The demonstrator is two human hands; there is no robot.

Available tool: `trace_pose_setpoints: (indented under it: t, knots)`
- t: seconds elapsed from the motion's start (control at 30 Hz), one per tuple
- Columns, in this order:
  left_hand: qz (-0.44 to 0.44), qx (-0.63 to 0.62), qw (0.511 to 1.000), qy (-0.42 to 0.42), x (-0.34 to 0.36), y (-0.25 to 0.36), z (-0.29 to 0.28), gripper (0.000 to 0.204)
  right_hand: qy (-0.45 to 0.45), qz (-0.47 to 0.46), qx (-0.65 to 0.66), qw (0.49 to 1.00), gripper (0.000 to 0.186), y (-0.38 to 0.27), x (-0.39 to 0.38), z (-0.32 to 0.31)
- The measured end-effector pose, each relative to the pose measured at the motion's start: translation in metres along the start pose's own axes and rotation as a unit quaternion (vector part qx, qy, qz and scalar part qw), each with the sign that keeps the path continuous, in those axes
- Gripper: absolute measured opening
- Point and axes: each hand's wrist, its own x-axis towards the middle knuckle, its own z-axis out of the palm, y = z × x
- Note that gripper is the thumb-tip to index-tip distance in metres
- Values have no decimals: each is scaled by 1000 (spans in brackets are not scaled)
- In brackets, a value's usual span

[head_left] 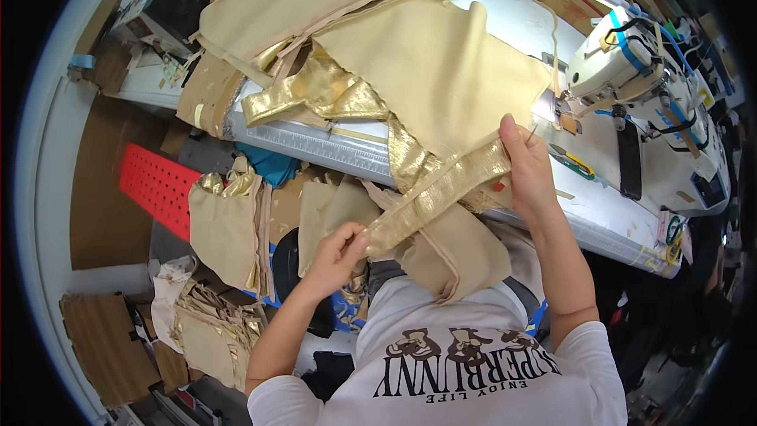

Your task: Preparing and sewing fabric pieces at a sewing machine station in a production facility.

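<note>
A shiny gold fabric band (441,203) is stretched at a slant between my two hands, over the table's front edge. My left hand (337,256) pinches its lower left end. At its upper right end, my right hand (527,164) grips it with the thumb on top. The band joins a large beige fabric piece (441,63) that lies across the table, its far right corner near the sewing machine's needle area. More gold fabric (315,91) lies crumpled along that piece's left side. Another beige piece (457,256) hangs over my lap.
At the right stands a white sewing machine (603,63), with yellow-green thread snips (574,162) beside it. A stack of beige panels (292,4) covers the table's far left. Below at left are a red perforated panel (158,189), beige-gold bundles (225,229) and a cardboard box (106,347).
</note>
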Motion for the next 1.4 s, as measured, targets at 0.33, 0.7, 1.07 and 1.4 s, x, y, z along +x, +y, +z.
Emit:
trace_pose_setpoints:
  t: [0.33, 0.7, 1.07, 1.4]
  knots:
    - [20, -32, 999, -4, -7, 40, -48, 24, 20, -60, -107, 992, 41, -1, -10, -11]
    - [145, 161, 972, 89, -3, 58, -52, 16, -42, -119, -253, 959, 24, 15, -27, -34]
    - [88, 202, 969, 110, -10, 28, -98, 14, -212, -154, -142, 954, 27, -12, -57, -17]
    - [-61, 448, 892, -29, -8, -110, -135, 12, -512, -185, 428, 721, 67, -29, -155, 57]
